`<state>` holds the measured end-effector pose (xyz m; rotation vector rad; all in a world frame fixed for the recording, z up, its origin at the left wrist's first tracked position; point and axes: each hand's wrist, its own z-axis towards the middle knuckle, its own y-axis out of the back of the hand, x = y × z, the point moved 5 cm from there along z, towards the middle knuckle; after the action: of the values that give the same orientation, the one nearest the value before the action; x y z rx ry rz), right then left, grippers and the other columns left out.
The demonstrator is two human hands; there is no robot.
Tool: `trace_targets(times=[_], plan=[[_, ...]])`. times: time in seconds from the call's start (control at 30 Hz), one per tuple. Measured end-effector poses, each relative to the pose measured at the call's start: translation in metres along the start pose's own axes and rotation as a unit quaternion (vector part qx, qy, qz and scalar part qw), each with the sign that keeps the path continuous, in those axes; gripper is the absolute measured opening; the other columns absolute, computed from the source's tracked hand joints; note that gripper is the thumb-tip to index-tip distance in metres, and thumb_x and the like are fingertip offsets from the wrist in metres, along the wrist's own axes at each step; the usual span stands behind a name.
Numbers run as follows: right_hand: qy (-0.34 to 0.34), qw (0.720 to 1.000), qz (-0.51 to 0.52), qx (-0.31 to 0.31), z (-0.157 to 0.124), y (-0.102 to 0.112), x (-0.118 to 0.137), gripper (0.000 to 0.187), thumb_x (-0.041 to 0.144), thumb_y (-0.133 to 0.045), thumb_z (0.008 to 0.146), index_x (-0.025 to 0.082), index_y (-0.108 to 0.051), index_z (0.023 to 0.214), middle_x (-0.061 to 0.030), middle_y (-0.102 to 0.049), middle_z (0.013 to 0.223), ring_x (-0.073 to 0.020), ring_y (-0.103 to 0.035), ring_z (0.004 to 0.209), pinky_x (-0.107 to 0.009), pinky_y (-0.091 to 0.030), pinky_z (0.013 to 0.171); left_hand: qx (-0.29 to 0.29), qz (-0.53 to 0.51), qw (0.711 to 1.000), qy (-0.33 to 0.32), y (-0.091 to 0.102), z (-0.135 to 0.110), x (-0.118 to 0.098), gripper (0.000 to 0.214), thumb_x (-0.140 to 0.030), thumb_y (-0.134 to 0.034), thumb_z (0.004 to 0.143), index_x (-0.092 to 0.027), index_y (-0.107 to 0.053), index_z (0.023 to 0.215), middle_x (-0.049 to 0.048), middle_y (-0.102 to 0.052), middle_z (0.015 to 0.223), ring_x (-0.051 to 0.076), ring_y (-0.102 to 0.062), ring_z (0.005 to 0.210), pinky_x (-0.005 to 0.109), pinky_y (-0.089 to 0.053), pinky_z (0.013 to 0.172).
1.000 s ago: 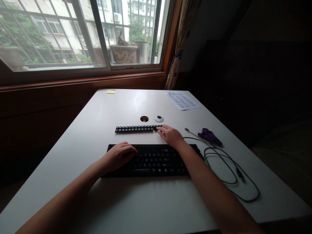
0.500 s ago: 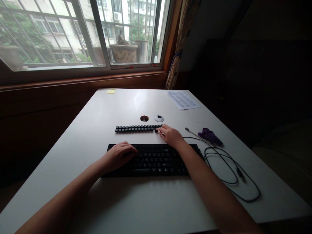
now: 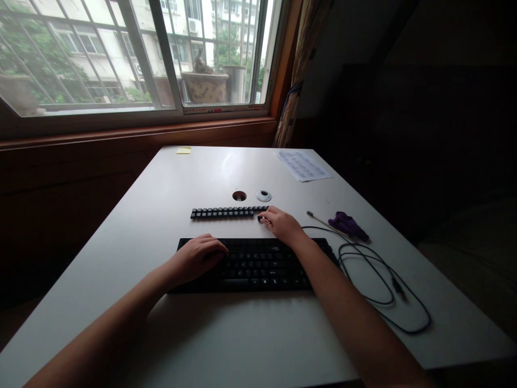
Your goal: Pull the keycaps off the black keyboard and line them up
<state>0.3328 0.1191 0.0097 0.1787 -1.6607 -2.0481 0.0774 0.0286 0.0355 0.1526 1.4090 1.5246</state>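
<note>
A black keyboard (image 3: 258,265) lies on the white table in front of me. My left hand (image 3: 201,255) rests over its left part, fingers together and bent down toward the keys; whatever lies beneath them is hidden. Beyond the keyboard, loose black keycaps (image 3: 222,213) stand in two neat rows. At the right end of the rows, my right hand (image 3: 279,222) pinches a single black keycap (image 3: 260,219) close to the table, beside a gap in the nearer row. The hand covers part of the row's right end.
A black cable (image 3: 390,302) loops on the right, near a purple cloth (image 3: 347,225) and a thin stick (image 3: 323,221). Behind the rows are a round hole (image 3: 239,196) and a grommet ring (image 3: 264,196). Printed papers (image 3: 304,166) and a yellow note (image 3: 183,151) lie farther back.
My right hand shifts very slightly, and the keycap in its fingers sits a touch differently beside the row. The left hand and the keyboard stay where they were.
</note>
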Motion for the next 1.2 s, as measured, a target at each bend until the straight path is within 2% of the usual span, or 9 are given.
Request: trace_targets(times=[0.3,0.57,0.73,0.83,0.93,1.2], plan=[[0.014,0.998,0.057,-0.022,-0.0002,0.0004,-0.0015,0.012,0.025,-0.063,0.088,0.024,-0.066,0.1,-0.0025,-0.064,0.106,-0.0164,-0.063,0.085,-0.028,-0.047,0.076,0.002,-0.002,1.0,-0.002,-0.0002,-0.0009,0.0021,0.019,-0.022,-0.052,0.096,-0.02,-0.068,0.105,0.0066,-0.071,0.095,0.018,-0.062,0.087,0.03,-0.052,0.077],[0.02,0.994,0.11,-0.019,0.0015,-0.0029,-0.0046,0.013,0.016,-0.064,0.082,0.021,-0.062,0.094,-0.0022,-0.064,0.097,-0.015,-0.061,0.079,-0.029,-0.048,0.078,0.005,-0.005,1.0,-0.001,0.0001,-0.001,0.0011,0.019,-0.021,-0.051,0.096,-0.02,-0.068,0.105,0.007,-0.071,0.095,0.019,-0.062,0.088,0.03,-0.052,0.078],[0.035,0.989,0.14,-0.036,0.0006,-0.0002,-0.0036,0.027,0.012,-0.062,0.082,0.022,-0.063,0.107,-0.003,-0.06,0.103,-0.0132,-0.06,0.078,-0.029,-0.05,0.08,0.009,-0.004,1.0,0.002,-0.0008,-0.0009,0.0022,0.018,-0.021,-0.052,0.096,-0.02,-0.068,0.105,0.0066,-0.071,0.096,0.019,-0.062,0.088,0.03,-0.052,0.079],[0.045,0.987,0.151,-0.039,0.0001,0.0015,-0.0026,0.021,0.011,-0.061,0.082,0.022,-0.066,0.099,-0.0035,-0.059,0.103,-0.0139,-0.061,0.081,-0.03,-0.051,0.082,0.005,-0.004,1.0,-0.002,-0.0007,-0.0009,0.0019,0.018,-0.02,-0.052,0.096,-0.02,-0.068,0.105,0.0066,-0.071,0.096,0.019,-0.062,0.088,0.03,-0.051,0.079],[0.047,0.984,0.166,-0.042,0.0004,0.0034,-0.0023,0.018,0.01,-0.06,0.082,0.022,-0.067,0.094,-0.0037,-0.062,0.101,-0.0152,-0.062,0.084,-0.03,-0.051,0.084,0.004,-0.005,1.0,-0.004,-0.0005,-0.0009,0.0015,0.018,-0.02,-0.052,0.096,-0.02,-0.068,0.105,0.0066,-0.071,0.096,0.019,-0.062,0.088,0.031,-0.051,0.079],[0.004,0.987,0.16,-0.015,0.0017,-0.0019,-0.0088,0.019,0.014,-0.065,0.081,0.023,-0.068,0.097,-0.0022,-0.071,0.095,-0.0179,-0.065,0.086,-0.032,-0.05,0.085,-0.001,-0.007,1.0,-0.012,0.0001,-0.0008,0.0015,0.018,-0.021,-0.052,0.096,-0.02,-0.068,0.105,0.0071,-0.071,0.095,0.019,-0.062,0.087,0.03,-0.051,0.078]])
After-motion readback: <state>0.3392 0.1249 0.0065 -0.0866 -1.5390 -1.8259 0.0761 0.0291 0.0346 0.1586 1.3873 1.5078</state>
